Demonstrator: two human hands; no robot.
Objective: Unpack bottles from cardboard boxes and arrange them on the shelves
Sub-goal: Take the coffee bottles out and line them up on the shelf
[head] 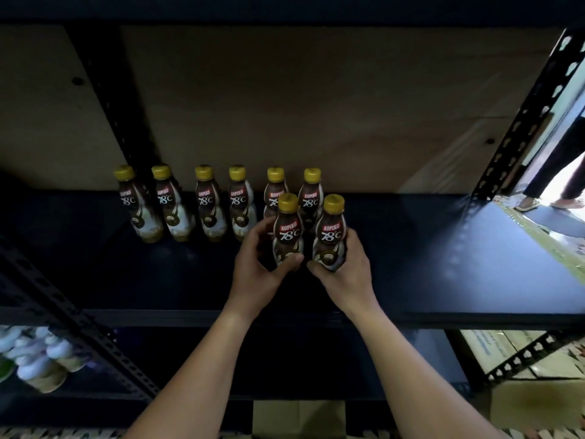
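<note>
On the dark shelf, the left hand grips one Kopiko 78°C bottle and the right hand grips another, both upright, side by side. Just behind them six matching yellow-capped bottles stand in a row.

Both arms extended, left grip curled, right grip curled
</note>
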